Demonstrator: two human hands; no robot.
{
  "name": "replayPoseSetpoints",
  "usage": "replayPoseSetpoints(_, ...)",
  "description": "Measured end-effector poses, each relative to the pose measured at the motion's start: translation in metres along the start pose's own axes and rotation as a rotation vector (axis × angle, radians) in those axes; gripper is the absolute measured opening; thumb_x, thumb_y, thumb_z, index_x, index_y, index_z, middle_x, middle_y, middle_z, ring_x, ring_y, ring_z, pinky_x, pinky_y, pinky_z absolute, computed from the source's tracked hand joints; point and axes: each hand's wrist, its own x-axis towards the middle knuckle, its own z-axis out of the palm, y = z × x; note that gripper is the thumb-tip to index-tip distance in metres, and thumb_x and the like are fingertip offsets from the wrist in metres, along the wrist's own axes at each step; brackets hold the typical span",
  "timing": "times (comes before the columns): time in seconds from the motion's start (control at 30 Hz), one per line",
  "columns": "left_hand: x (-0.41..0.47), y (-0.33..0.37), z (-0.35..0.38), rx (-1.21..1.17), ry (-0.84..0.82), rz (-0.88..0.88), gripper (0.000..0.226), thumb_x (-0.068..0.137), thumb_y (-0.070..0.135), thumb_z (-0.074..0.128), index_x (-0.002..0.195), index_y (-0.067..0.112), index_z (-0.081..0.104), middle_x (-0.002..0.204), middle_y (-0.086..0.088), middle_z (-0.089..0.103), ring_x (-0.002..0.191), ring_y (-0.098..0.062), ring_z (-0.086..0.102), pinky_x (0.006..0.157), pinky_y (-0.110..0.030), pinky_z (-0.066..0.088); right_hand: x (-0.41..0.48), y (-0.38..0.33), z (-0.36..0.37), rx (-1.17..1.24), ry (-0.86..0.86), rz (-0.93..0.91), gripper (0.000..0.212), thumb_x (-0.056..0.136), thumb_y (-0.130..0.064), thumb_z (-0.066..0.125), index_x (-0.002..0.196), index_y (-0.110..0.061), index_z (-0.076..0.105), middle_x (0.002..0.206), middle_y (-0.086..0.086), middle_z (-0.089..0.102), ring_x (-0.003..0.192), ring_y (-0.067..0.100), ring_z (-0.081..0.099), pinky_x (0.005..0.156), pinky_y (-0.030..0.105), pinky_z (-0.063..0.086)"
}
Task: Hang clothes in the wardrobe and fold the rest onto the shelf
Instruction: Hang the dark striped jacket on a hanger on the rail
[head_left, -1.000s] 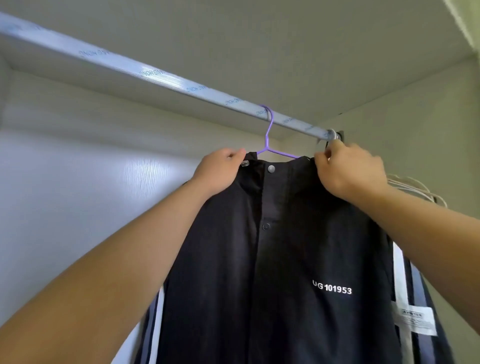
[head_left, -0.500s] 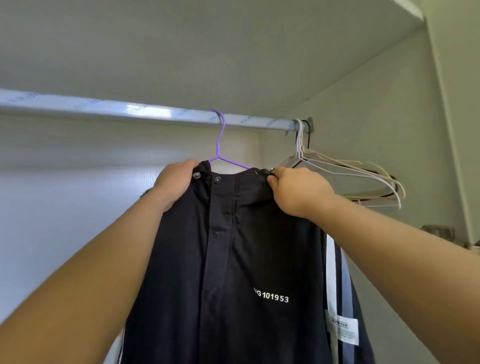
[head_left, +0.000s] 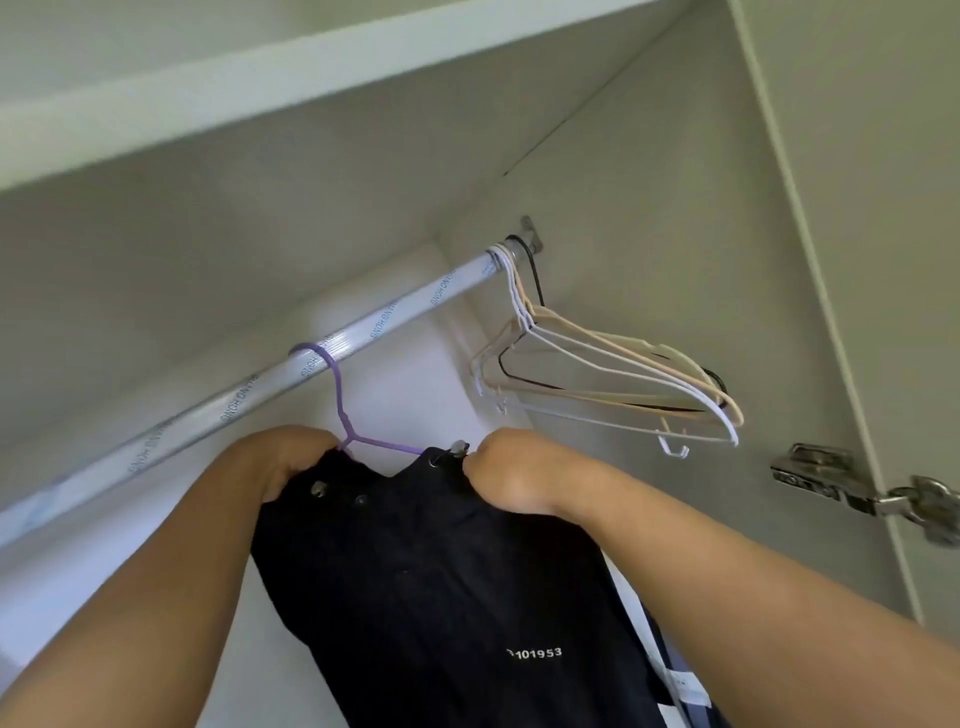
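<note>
Hands are working at the collar of a dark navy button-front garment (head_left: 441, 587) that is hanging on a thin purple wire hanger (head_left: 340, 400), which is hooked over the silvery wardrobe rail (head_left: 363, 330) with printed lettering along it. The left hand (head_left: 283, 457) is closing its grip on the left side of the collar, right where the hanger's neck meets the cloth. The right hand (head_left: 511, 475) is pinching the right collar edge beside a metal snap, its fingers clamped together on the fabric. Both forearms are reaching up and forward from the bottom corners of the view, wrists bent slightly inward toward each other.

To do this step well, the person is probably best off spreading the shoulders evenly across the hanger's arms, so that the garment is hanging level and not slipping to one side, and keeping the hook seated on the rail while tugging. A bunch of empty white, beige and black wire hangers (head_left: 613, 374) is hanging at the rail's far right end, well apart from the garment, so there is room to work. A striped garment is partly showing behind the dark one.
</note>
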Motion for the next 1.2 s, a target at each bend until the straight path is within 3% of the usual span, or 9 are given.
replayPoseSetpoints(0.13,-0.013,0.010,-0.002,0.163,-0.117,-0.111,0.031,0.033,0.014,0.088,0.057,0.001,0.072,0.061,-0.016,0.062,0.062,-0.028,0.056,0.072,-0.040,0.049,-0.003,-0.020,-0.042,0.145,-0.144,0.148,0.050,0.112,-0.027,0.016,0.151,-0.004,0.038,0.159,0.016,0.034,0.143,0.031,0.035,0.104,0.032,0.032)
replayPoseSetpoints(0.27,-0.040,0.013,-0.002,0.264,-0.119,-0.138,0.022,0.076,0.019,0.085,0.070,0.001,0.074,0.066,-0.016,0.067,0.061,-0.028,0.062,0.069,-0.035,0.051,0.006,-0.046,-0.063,0.089,-0.328,0.251,0.061,0.110,-0.049,0.019,0.143,-0.008,0.050,0.148,0.018,0.046,0.132,0.032,0.048,0.098,0.036,0.035)
replayPoseSetpoints(0.37,-0.048,0.010,-0.004,0.269,-0.114,-0.197,0.020,0.083,0.026,0.077,0.084,0.006,0.076,0.084,-0.016,0.072,0.066,-0.026,0.064,0.066,-0.032,0.053,0.017,-0.065,-0.075,0.102,-0.497,0.271,0.052,0.110,-0.038,0.035,0.147,-0.003,0.043,0.143,0.021,0.048,0.132,0.038,0.051,0.102,0.041,0.044)
replayPoseSetpoints(0.5,-0.059,0.005,-0.008,0.173,-0.038,-0.183,0.028,0.093,0.040,0.064,0.092,0.013,0.070,0.096,-0.014,0.068,0.076,-0.024,0.060,0.070,-0.029,0.050,0.038,-0.075,-0.083,-0.006,-0.620,0.318,0.034,0.106,-0.022,0.048,0.135,-0.004,0.054,0.103,0.018,0.058,0.079,0.033,0.061,0.057,0.032,0.056)
replayPoseSetpoints(0.67,-0.079,0.006,-0.005,0.093,-0.023,-0.150,0.037,0.106,0.007,0.042,0.070,0.007,0.049,0.070,-0.011,0.048,0.058,-0.021,0.042,0.045,-0.025,0.036,0.052,-0.076,-0.087,-0.348,-0.380,0.241,0.024,0.104,-0.017,0.048,0.122,-0.005,0.061,0.114,0.015,0.057,0.098,0.028,0.057,0.081,0.034,0.046)
replayPoseSetpoints(0.83,-0.078,-0.010,-0.015,-0.018,0.051,-0.109,0.029,0.107,-0.002,0.034,0.104,-0.005,0.063,0.113,-0.022,0.060,0.098,-0.036,0.059,0.087,-0.038,0.047,0.047,-0.059,-0.078,-0.400,-0.186,0.271,0.029,0.101,-0.007,0.040,0.123,0.002,0.058,0.109,0.013,0.054,0.102,0.027,0.058,0.086,0.031,0.046)
replayPoseSetpoints(0.93,-0.085,-0.014,-0.020,-0.030,0.048,-0.082,0.027,0.107,0.000,0.033,0.096,0.005,0.057,0.085,-0.011,0.054,0.069,-0.026,0.049,0.067,-0.029,0.046,0.050,-0.049,-0.072,-0.358,-0.034,0.302,0.013,0.094,-0.008,0.048,0.098,0.000,0.057,0.085,0.009,0.053,0.078,0.023,0.058,0.067,0.028,0.049)
replayPoseSetpoints(1.03,-0.091,-0.016,-0.025,-0.041,0.045,-0.050,0.025,0.102,-0.005,0.037,0.105,0.003,0.061,0.083,-0.014,0.054,0.066,-0.025,0.051,0.058,-0.032,0.048,0.051,-0.051,-0.071,-0.464,-0.035,0.249,0.019,0.091,-0.004,0.049,0.072,-0.005,0.046,0.075,0.009,0.049,0.060,0.019,0.047,0.049,0.027,0.036)
replayPoseSetpoints(1.2,-0.102,-0.017,-0.026,0.047,-0.039,0.035,0.034,0.104,0.001,0.045,0.078,0.015,0.062,0.084,-0.013,0.058,0.068,-0.022,0.051,0.058,-0.029,0.043,0.055,-0.065,-0.068,-0.513,-0.132,0.215,0.032,0.097,0.002,0.046,0.067,-0.007,0.050,0.088,0.011,0.052,0.075,0.025,0.053,0.076,0.033,0.047)
